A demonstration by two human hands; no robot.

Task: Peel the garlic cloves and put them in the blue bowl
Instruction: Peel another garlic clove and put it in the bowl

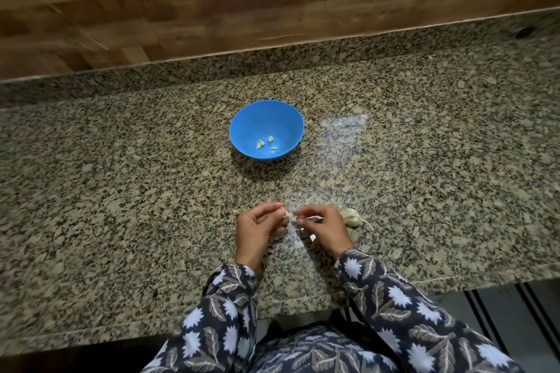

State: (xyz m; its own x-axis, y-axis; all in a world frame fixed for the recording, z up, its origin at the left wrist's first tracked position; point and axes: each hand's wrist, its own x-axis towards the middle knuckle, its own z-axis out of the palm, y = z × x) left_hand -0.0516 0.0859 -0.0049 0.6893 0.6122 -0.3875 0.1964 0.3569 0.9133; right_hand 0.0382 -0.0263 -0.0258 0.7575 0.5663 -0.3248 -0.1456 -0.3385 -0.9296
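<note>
Near the front edge of the speckled, polished counter [121, 175], the left hand [259, 225] pinches a small clove [285, 214]; the right hand [324, 228] nips it too, fingers curled. Rounded and slick, it could squirt free. Three peeled pieces [266, 144] lie in the smooth blue bowl [242, 133], well beyond; a papery bulb [351, 216] sits beside the right hand.

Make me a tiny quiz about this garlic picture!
1. How many peeled cloves lie in the blue bowl?
2. True or false: the garlic bulb lies left of the left hand.
3. What does the left hand hold? A: a clove; B: a knife; C: the bowl.
Key: 1. three; 2. false, it lies just right of the right hand; 3. A.
</note>
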